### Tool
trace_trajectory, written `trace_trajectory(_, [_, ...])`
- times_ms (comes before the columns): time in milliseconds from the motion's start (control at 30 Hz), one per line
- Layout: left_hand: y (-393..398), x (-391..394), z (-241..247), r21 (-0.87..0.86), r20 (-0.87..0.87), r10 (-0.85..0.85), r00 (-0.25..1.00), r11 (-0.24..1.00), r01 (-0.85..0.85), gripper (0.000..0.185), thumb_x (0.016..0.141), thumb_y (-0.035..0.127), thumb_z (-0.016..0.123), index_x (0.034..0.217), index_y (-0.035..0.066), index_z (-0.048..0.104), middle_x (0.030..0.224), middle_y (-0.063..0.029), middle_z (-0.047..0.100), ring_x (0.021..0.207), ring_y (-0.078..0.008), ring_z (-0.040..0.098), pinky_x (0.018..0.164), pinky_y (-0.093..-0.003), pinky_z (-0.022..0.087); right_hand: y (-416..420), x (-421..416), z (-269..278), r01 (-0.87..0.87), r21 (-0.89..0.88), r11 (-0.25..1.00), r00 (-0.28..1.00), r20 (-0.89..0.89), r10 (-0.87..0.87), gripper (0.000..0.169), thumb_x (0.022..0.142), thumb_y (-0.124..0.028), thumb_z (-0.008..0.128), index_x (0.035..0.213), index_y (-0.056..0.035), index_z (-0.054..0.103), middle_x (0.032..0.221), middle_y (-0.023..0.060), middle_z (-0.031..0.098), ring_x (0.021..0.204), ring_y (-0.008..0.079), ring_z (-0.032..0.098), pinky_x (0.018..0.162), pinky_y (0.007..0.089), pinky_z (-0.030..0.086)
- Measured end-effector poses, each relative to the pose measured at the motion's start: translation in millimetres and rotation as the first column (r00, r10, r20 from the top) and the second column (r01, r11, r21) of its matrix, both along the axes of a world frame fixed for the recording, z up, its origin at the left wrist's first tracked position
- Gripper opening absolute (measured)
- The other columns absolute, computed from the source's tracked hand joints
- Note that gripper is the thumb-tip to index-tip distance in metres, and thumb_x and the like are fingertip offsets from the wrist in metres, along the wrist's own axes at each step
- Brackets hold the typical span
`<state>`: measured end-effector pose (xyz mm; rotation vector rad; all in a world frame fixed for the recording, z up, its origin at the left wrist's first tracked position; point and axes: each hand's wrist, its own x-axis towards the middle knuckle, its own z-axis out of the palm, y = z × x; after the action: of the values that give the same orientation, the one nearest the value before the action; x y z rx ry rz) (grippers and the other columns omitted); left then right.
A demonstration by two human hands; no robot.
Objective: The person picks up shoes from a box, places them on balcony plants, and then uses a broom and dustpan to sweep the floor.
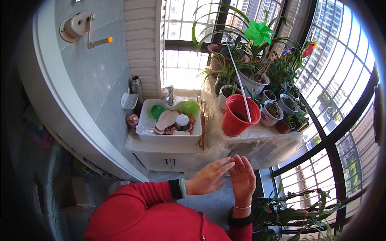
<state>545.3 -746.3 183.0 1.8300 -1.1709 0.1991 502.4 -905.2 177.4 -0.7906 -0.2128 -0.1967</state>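
Observation:
My left hand point(208, 177), with a pale green bangle at its wrist, holds nothing; its fingers are stretched out and the thumb stands apart. Beside it my right hand point(242, 180) is raised with the palm showing, also holding nothing, a thin bracelet below it. The left fingertips overlap the right fingers in view; I cannot tell whether they touch. Beyond both hands is a table draped in clear plastic sheeting point(262, 150). A red plastic flowerpot point(236, 128) stands near its front edge, and a thin white stick point(239, 76) leans in it.
A white sink point(169, 139) on a cabinet holds slipper-like insoles point(166, 120), a lidded jar point(182, 121) and green plastic items. Several potted plants point(251, 86) and a green pinwheel point(259, 33) crowd the table's back. Barred windows rise at right, above trailing plants point(289, 215). A crank handle point(98, 42) juts from the left wall.

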Motion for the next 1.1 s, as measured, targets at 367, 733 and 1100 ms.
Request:
trace_trajectory(367, [71.6, 105.6, 3.4, -0.039, 0.084, 0.335, 0.938, 0.942, -0.333, 0.064, 0.077, 0.01, 0.058, 0.133, 0.003, 0.027, 0.133, -0.0218, 0.031, 0.123, -0.0361, 0.031, 0.101, -0.0393, 0.027, 69.5, 143.0, 14.7, -0.203, -0.106, 0.973, 0.978, -0.072, 0.196, 0.056, 0.087, -0.034, 0.047, 0.128, 0.0004, 0.033, 0.131, 0.0175, 0.039, 0.118, 0.0261, 0.041, 0.096, 0.0384, 0.035])
trace_trajectory(733, [182.9, 336.5, -83.4, -0.17, -0.454, 0.595, 0.664, 0.673, -0.72, 0.054, 0.09, 0.021, 0.047, 0.133, 0.0, 0.024, 0.13, -0.0188, 0.035, 0.116, -0.0266, 0.04, 0.096, -0.034, 0.033, 146.5, 377.3, -40.8, -0.244, -0.003, 0.97, 0.943, -0.234, 0.236, 0.045, 0.089, -0.029, 0.045, 0.124, -0.0011, 0.039, 0.125, 0.0128, 0.046, 0.112, 0.0228, 0.047, 0.09, 0.0353, 0.04])
trace_trajectory(1100, [228.3, 462.0, -177.7, 0.108, -0.88, 0.382, 0.281, 0.738, -0.666, 0.039, 0.093, 0.034, 0.037, 0.127, 0.015, 0.036, 0.097, 0.0002, 0.049, 0.084, -0.0106, 0.048, 0.071, -0.0261, 0.043, 197.2, 557.0, -144.9, -0.273, -0.442, 0.855, 0.906, -0.417, 0.074, 0.052, 0.083, -0.03, 0.053, 0.121, 0.0038, 0.044, 0.112, 0.0108, 0.053, 0.102, 0.0188, 0.05, 0.083, 0.0291, 0.039])
